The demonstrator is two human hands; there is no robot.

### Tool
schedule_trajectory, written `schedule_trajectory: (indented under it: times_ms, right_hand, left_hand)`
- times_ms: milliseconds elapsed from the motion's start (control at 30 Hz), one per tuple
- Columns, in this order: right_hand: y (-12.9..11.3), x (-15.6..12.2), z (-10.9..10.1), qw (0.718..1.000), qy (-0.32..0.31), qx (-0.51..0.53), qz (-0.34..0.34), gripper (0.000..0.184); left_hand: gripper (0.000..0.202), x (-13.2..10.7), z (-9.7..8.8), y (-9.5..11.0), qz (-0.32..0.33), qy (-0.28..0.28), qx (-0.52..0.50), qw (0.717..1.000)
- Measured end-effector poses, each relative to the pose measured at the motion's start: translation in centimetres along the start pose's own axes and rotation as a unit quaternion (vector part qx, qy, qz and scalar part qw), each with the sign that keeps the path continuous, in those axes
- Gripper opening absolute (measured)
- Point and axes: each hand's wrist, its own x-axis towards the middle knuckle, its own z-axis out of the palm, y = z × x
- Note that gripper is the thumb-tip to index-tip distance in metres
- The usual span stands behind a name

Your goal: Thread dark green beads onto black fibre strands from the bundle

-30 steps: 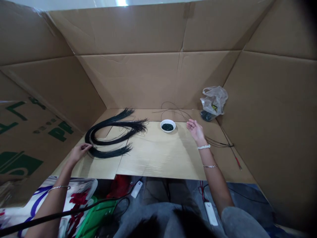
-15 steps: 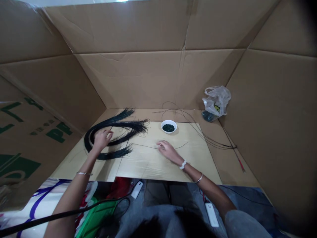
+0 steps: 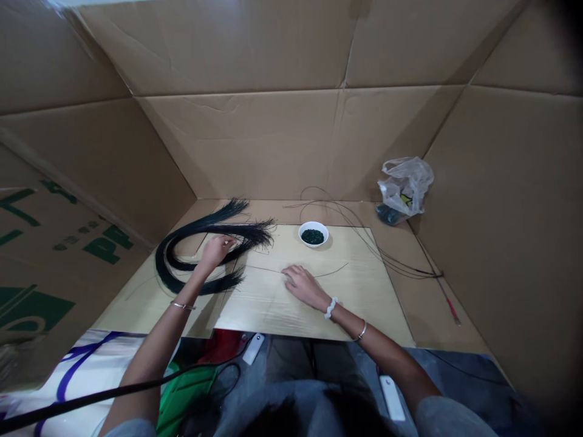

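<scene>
My left hand [image 3: 215, 250] reaches over the curved bundle of black wires [image 3: 178, 244] near its frayed ends, fingers bent down on the strands. My right hand [image 3: 300, 283] rests on the pale board [image 3: 291, 303], fingers curled over a single thin dark wire [image 3: 328, 271] that lies across the board. A small white bowl of dark beads [image 3: 313, 233] stands behind my right hand, apart from it.
Cardboard walls [image 3: 282, 145] close in the work space on three sides. A clear plastic bag [image 3: 405, 188] lies in the back right corner. Loose thin wires [image 3: 387, 255] trail along the right. A red-tipped stick [image 3: 449, 300] lies far right. Cloth and cables hang below the board's near edge.
My left hand moved right along the bundle from its left bend to the frayed ends. My right hand came back from beside the bowl and settled on the single wire mid-board.
</scene>
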Motion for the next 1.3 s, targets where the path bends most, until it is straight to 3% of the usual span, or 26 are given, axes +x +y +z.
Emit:
schedule_trajectory:
  times_ms: [100,233,367,467,533,733,867,1067,1200,1300]
  right_hand:
    - [-1.2,1.9,-0.2,0.999,0.007,0.044,0.009,0.027]
    - [-4.2,8.0,0.6,0.99,-0.001,0.138,-0.004,0.021]
    - [-8.0,15.8,3.6,0.972,-0.027,0.233,0.003,0.035]
    - [-10.0,19.7,6.2,0.96,-0.044,0.278,0.001,0.017]
    - [-10.6,20.8,7.3,0.952,-0.044,0.302,-0.001,0.016]
    - [-10.5,20.7,7.0,0.937,-0.012,0.349,-0.02,0.026]
    - [-11.3,19.7,5.9,0.936,0.002,0.347,-0.053,0.024]
    - [-13.4,17.5,4.4,0.939,0.001,0.321,-0.122,0.026]
    - [-15.2,16.2,1.6,0.929,0.019,0.325,-0.178,0.029]
    - [-16.6,15.2,-2.6,0.911,0.061,0.357,-0.198,0.032]
  left_hand:
    - [0.04,-0.1,-1.5,0.3,-0.028,0.035,-0.011,0.999]
    - [0.046,-0.2,-3.8,1.1,-0.049,0.053,-0.065,0.995]
    - [0.05,-0.1,-5.1,1.6,-0.042,0.042,-0.115,0.992]
    - [0.052,-0.3,-5.5,1.6,-0.022,0.028,-0.129,0.991]
    - [0.052,-0.8,-5.7,1.2,-0.01,0.024,-0.127,0.992]
    - [0.056,-4.1,-5.1,-3.0,-0.008,0.02,-0.056,0.998]
    - [0.032,-6.2,-3.7,-6.8,-0.042,0.024,0.041,0.998]
    - [0.034,-6.7,-2.3,-10.5,-0.082,0.044,0.142,0.986]
    - [0.035,-6.6,-1.9,-11.6,-0.081,0.038,0.171,0.981]
    - [0.035,-6.7,-1.7,-11.9,-0.078,0.035,0.184,0.979]
